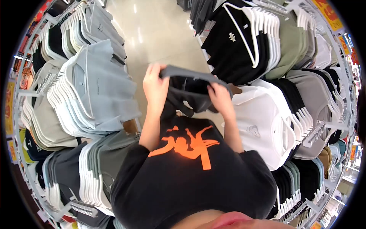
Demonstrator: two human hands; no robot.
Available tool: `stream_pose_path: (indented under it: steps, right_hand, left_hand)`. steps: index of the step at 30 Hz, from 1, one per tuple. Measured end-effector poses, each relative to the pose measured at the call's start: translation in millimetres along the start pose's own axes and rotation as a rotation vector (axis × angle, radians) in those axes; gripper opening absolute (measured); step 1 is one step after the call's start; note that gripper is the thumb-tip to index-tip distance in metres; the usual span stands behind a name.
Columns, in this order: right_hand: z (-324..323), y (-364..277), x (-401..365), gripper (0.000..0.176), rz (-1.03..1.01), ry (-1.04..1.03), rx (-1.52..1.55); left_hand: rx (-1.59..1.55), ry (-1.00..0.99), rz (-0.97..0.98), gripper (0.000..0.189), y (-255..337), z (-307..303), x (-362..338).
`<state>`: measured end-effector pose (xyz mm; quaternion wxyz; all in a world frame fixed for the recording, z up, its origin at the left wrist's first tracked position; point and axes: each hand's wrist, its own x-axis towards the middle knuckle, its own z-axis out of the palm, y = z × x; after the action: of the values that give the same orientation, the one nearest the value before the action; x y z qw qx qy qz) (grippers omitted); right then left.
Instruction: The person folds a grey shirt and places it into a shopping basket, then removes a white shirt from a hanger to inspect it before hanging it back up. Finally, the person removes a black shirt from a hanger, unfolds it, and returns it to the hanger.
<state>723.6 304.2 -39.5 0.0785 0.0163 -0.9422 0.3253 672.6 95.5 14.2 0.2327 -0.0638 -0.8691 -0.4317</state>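
Note:
A dark grey garment [190, 73] is stretched between my two hands in front of my chest, its wide opening facing up toward me. My left hand [155, 84] grips the left end of its edge, fingers wrapped over the cloth. On the other side, my right hand [221, 98] pinches the edge, with fingertips reaching into the dark opening. A small label-like mark shows on the inside of the far edge. The lower folds hang down and are partly hidden behind my black T-shirt [171, 183] with its orange print.
Light blue T-shirts [103, 84] hang on white hangers at my left. White T-shirts [259, 122] and black T-shirts [232, 42] hang at my right, close to my right arm. Metal rack rails [23, 152] curve along both sides. A pale floor aisle [148, 30] runs ahead.

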Motion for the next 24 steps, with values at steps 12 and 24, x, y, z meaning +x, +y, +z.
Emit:
stream_pose_path:
  steps: [12, 24]
  right_hand:
    - [89, 4, 125, 0.005, -0.188, -0.379, -0.362]
    - [109, 72, 318, 0.017, -0.418, -0.25, 0.131]
  left_hand:
    - [0.101, -0.11, -0.055, 0.027, -120, 71, 154]
    - [0.165, -0.361, -0.203, 0.019, -211, 202, 294]
